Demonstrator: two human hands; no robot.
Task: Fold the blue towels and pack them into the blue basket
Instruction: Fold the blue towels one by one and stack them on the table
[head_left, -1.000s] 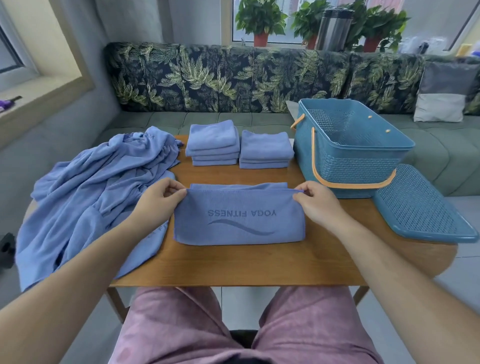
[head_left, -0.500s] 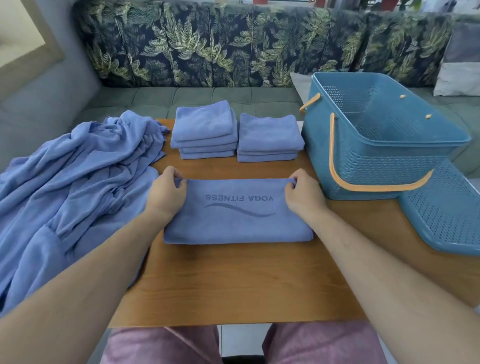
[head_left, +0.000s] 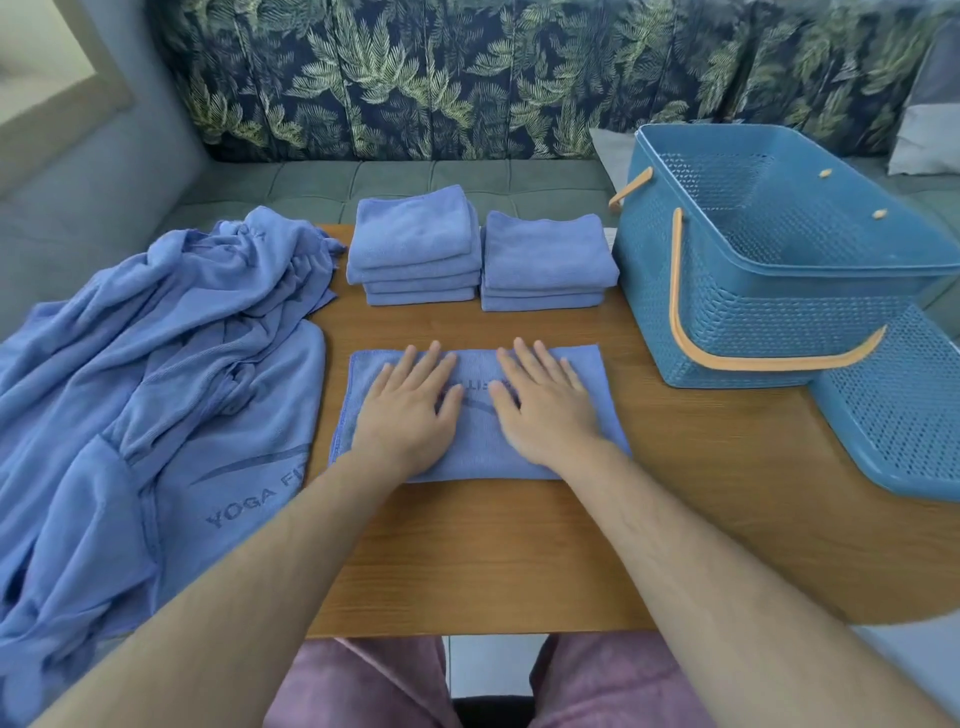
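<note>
A half-folded blue towel (head_left: 597, 395) lies flat in the middle of the wooden table (head_left: 493, 561). My left hand (head_left: 410, 410) and my right hand (head_left: 543, 408) press on it side by side, palms down, fingers straight and spread. Behind it stand two stacks of folded blue towels, the left stack (head_left: 413, 247) and the right stack (head_left: 545, 260). A heap of unfolded blue towels (head_left: 156, 374) covers the table's left side. The blue basket (head_left: 769, 270) with an orange handle stands at the right, nothing visible inside.
The basket's blue perforated lid (head_left: 904, 410) lies at the table's right edge, leaning against the basket. A sofa with a leaf-patterned back (head_left: 415, 78) runs behind the table. My knees in pink shorts (head_left: 363, 680) are under the near edge.
My hands let go of the towel's far corners and moved inward to lie flat on its middle. The camera tilted down and closer to the table.
</note>
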